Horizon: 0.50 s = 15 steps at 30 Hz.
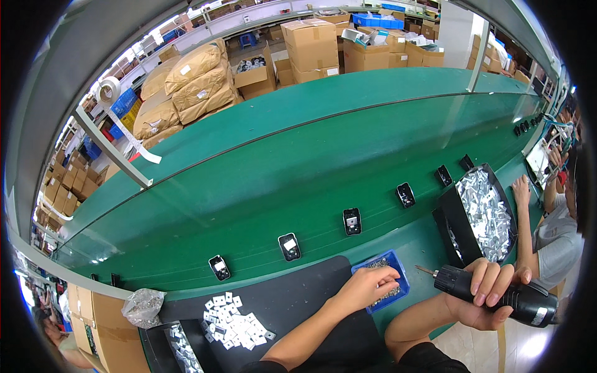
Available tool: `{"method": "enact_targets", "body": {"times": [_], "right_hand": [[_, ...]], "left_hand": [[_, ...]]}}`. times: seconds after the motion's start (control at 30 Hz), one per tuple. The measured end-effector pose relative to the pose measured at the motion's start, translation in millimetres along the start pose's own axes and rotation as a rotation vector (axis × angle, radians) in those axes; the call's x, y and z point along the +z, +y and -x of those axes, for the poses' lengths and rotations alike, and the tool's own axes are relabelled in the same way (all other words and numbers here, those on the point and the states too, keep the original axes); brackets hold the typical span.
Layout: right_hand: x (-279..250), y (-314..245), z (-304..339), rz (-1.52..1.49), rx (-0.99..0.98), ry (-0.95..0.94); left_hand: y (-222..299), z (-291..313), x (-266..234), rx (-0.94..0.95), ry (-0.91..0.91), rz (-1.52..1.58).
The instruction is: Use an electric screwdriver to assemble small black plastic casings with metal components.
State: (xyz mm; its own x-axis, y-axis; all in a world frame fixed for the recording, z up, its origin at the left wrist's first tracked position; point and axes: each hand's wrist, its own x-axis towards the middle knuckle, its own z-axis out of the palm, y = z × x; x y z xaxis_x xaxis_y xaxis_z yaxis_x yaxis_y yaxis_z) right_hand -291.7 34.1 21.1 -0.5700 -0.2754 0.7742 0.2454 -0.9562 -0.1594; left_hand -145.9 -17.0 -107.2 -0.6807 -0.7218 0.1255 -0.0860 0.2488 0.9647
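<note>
My left hand [367, 287] reaches over a small blue tray [404, 285] of little metal screws [377, 263]. Its fingers are bent and drawn together at the tray; whatever they pinch is hidden. In my right hand [488, 292] is a black electric screwdriver [457, 281], gripped round its body, the bit pointing left toward the tray. Left of my forearm, a pile of flat silver metal plates [233, 323] lies on a black mat [298, 311].
Black housings [290, 247] stand spaced in a row along the green belt [186, 230]. A black bin [444, 208] heaped with metal plates is at right, beside a co-worker's arm [525, 224]. A clear plastic bag [144, 308] and a cardboard box [115, 329] are at left.
</note>
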Motion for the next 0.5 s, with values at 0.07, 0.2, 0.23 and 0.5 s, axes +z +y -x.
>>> {"method": "enact_targets", "body": {"times": [0.07, 0.2, 0.23, 0.5], "right_hand": [[-1.1, 2.4, 1.7, -0.003, 0.01, -0.002], [-2.9, 10.0, -3.4, -0.074, 0.051, -0.083], [5.2, 11.8, -3.2, -0.094, 0.054, -0.078], [6.4, 20.6, -0.2, -0.021, 0.067, -0.221]], "left_hand": [[2.1, -0.3, -9.4, -0.057, -0.03, 0.056], [0.5, -2.8, -12.5, -0.15, 0.04, 0.487], [3.2, -0.9, -16.8, -0.175, 0.048, 0.561], [12.8, -2.3, -26.9, -0.159, 0.129, 0.895]]}}
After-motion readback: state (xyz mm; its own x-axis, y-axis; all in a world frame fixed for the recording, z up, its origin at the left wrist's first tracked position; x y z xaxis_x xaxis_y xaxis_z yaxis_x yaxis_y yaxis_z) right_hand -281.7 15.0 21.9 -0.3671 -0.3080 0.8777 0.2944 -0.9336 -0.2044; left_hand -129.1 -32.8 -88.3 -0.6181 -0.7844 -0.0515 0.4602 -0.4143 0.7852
